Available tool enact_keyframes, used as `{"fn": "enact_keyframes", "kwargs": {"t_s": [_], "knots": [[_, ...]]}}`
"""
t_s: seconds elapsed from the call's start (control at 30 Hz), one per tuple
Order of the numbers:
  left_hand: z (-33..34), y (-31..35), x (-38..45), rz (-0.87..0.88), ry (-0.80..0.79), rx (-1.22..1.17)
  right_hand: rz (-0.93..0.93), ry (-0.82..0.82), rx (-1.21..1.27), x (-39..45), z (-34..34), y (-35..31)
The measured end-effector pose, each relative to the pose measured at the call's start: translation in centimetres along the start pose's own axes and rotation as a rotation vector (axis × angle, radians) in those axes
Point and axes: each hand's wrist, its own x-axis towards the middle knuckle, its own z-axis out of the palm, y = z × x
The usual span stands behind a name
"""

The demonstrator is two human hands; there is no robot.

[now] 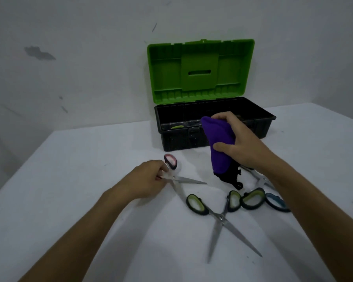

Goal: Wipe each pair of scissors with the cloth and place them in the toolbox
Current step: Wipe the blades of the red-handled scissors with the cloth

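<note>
A black toolbox [179, 142] with its green lid [200, 70] raised stands at the back of the white table [73, 180]. My right hand [238, 147] grips a purple cloth [218, 143] with a black edge, held up in front of the box. My left hand [149, 181] holds a pair of scissors with pink handles [179, 176]; their blades are spread and lie on the table. Green-handled scissors [218, 216] lie open near the front. More scissors with green and blue handles [263, 198] sit partly under my right forearm.
A small green item [176, 127] lies inside the toolbox at its left end. The table's left edge runs diagonally from the wall toward me. A pale wall with dark marks rises behind the table.
</note>
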Motion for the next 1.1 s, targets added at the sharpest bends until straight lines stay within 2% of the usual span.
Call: {"fn": "enact_keyframes", "kwargs": {"t_s": [0.2,0.43,0.6,0.73,0.83,0.97,1.1], "knots": [[-1.0,-0.3,-1.9,-0.106,0.084,-0.59,-0.163,0.032,0.061,-0.5,1.6,0.7],[-0.5,-0.5,-2.2,-0.147,0.18,-0.918,-0.328,0.198,-0.024,-0.8,4.2,1.9],[0.2,-0.6,-2.0,-0.123,0.303,-0.996,-0.335,0.194,-0.117,-1.1,4.9,2.2],[1.5,0.4,-2.5,-0.09,0.326,-1.054,-0.38,0.17,-0.225,-1.8,5.7,2.1],[2.6,1.1,-2.9,-0.017,0.361,-0.968,-0.423,0.131,-0.296,-2.3,6.4,1.6],[3.0,1.4,-3.3,0.059,0.429,-0.848,-0.57,0.149,-0.471,-2.4,7.3,1.1],[2.8,1.7,-3.7,0.059,0.485,-0.81,-0.683,0.107,-0.516,-3.0,7.9,0.2]]}}
